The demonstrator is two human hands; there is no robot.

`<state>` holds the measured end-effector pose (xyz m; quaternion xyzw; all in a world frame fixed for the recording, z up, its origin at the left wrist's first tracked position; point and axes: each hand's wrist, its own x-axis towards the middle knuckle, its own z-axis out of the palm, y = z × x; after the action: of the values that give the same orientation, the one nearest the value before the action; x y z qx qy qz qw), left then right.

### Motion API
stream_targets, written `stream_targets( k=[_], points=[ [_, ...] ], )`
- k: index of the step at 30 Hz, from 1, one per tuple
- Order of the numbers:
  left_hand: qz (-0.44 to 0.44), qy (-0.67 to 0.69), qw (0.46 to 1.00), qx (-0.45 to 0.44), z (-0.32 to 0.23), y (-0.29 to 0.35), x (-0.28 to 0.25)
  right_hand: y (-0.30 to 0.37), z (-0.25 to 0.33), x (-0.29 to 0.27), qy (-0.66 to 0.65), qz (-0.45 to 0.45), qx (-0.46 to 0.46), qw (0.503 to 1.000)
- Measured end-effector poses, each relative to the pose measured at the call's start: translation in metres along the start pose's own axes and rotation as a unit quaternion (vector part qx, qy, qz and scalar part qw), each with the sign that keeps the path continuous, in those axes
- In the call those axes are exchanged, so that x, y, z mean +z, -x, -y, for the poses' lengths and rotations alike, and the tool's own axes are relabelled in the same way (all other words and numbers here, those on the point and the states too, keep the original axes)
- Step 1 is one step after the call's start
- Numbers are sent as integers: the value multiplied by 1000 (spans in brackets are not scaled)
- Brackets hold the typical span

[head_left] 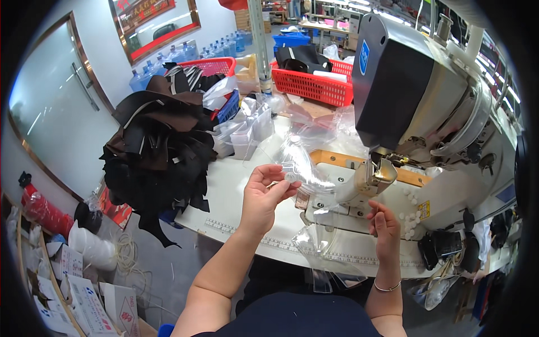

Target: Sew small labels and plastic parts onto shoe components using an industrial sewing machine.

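My left hand (pixel 265 194) is raised over the table's left part, thumb and fingers pinched on a clear plastic piece (pixel 290 176) with a whitish round spot on it. Just beyond it lies a stack of clear plastic sheets (pixel 306 167). My right hand (pixel 385 226) hovers by the sewing machine's head (pixel 382 174), its fingers curled toward the thumb; whatever they hold, if anything, is too small to tell. Right of that hand several small white discs (pixel 412 216) are scattered on the table. More clear plastic pieces (pixel 314 238) lie at the front edge, near my body.
A large black sewing machine housing (pixel 387 84) rises at the right. Black and brown scraps (pixel 160 146) are heaped at the left, hanging over the table's edge. A red basket (pixel 314 84) stands at the back. A ruler strip (pixel 281 244) runs along the front of the table.
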<state>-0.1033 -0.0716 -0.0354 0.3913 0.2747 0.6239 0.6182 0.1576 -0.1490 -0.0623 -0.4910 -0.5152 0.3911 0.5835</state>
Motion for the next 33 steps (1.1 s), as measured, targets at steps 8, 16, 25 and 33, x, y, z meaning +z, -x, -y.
stream_targets(
  k=[8, 16, 25, 33],
  points=[
    [31, 24, 999, 13, 12, 16, 9, 8, 38, 34, 249, -14, -201, 947],
    [91, 21, 995, -39, 12, 38, 26, -9, 41, 69, 378, -24, -410, 830],
    [93, -48, 994, -29, 10, 39, 26, -11, 51, 65, 341, 30, -373, 862],
    [101, -20, 992, -76, 9, 36, 28, -8, 44, 66, 278, 0, -331, 902]
  ],
)
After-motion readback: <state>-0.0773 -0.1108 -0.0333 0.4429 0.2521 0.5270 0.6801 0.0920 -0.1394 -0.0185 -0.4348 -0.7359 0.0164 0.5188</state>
